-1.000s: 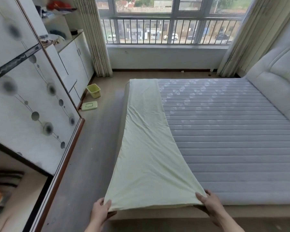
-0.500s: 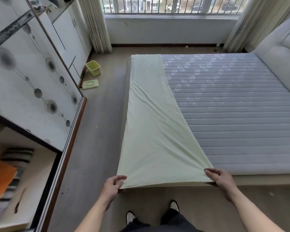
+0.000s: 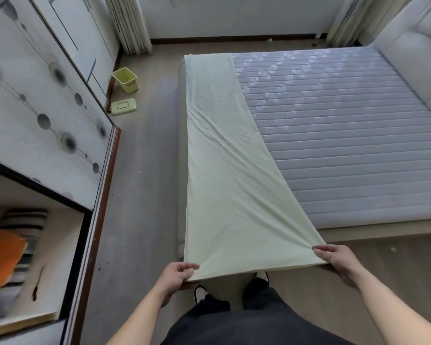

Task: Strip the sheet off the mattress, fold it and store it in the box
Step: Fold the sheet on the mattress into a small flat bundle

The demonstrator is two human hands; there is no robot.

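- The left hand (image 3: 178, 272) pinches the near left corner of the pale green sheet (image 3: 229, 170), thumb over the cloth and fingers curled beneath.
- The right hand (image 3: 334, 257) grips the near right corner in the same way; how far its fingers curl under is hard to make out.
- Compared with a second ago, both hands have drawn the near end back past the foot edge of the mattress (image 3: 346, 135), so that end now hangs over the floor in front of the person's shoes.
- The sheet, already folded to a long strip, lies along the mattress's left edge, its far end at the far left corner.
- Taut creases run from the hands up the strip, which suggests it is being pulled straight for a lengthwise fold.
- The green box (image 3: 125, 79) stands well apart on the floor by the cabinets, its lid (image 3: 123, 106) lying beside it; storing is not yet begun.
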